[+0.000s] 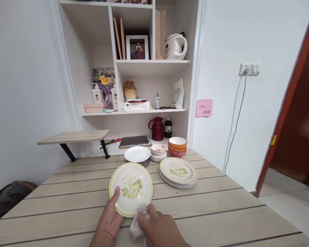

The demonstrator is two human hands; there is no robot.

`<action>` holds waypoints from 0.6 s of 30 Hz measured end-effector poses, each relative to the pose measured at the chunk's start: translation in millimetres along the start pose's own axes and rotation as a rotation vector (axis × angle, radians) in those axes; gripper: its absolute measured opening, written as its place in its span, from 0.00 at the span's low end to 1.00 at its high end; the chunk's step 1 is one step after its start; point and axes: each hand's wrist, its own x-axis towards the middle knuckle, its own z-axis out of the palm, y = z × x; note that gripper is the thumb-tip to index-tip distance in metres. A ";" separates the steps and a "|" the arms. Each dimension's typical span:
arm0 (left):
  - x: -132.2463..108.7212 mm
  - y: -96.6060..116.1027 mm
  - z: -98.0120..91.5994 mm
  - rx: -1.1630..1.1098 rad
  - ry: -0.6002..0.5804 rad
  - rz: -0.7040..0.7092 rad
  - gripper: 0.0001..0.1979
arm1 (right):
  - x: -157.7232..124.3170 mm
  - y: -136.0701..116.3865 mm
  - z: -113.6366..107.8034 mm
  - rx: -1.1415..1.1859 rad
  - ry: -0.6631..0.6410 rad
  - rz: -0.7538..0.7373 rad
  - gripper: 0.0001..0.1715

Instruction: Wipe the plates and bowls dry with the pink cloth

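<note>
Here at lower centre, this floral plate (131,189) looks mid-wipe, held tilted over the desk (221,206). Rightward across the middle sit white plates (137,154), small dishes (158,153), nested bowls (177,146) and matching floral plates (179,170); which are done or left, I can't tell. My left hand (109,218), half open, grips the plate, thumb over its left rim. My right hand (159,226) curls tight round a pale cloth (138,224) against the bottom edge.

The nearest plate (130,188) is before the leftmost plate stack (137,154)
</note>
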 end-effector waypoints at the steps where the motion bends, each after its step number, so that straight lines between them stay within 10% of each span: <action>1: 1.8 1.1 -1.9 -0.030 0.019 0.038 0.28 | -0.6 0.1 0.4 0.003 -0.001 -0.013 0.30; 10: 10.0 15.6 -17.9 -0.256 -0.029 0.235 0.26 | 6.2 -7.2 -12.3 0.124 -0.032 0.082 0.35; 18: 2.2 13.4 -4.2 -0.261 -0.023 0.172 0.26 | -11.3 35.5 -54.0 1.075 -0.005 -0.084 0.52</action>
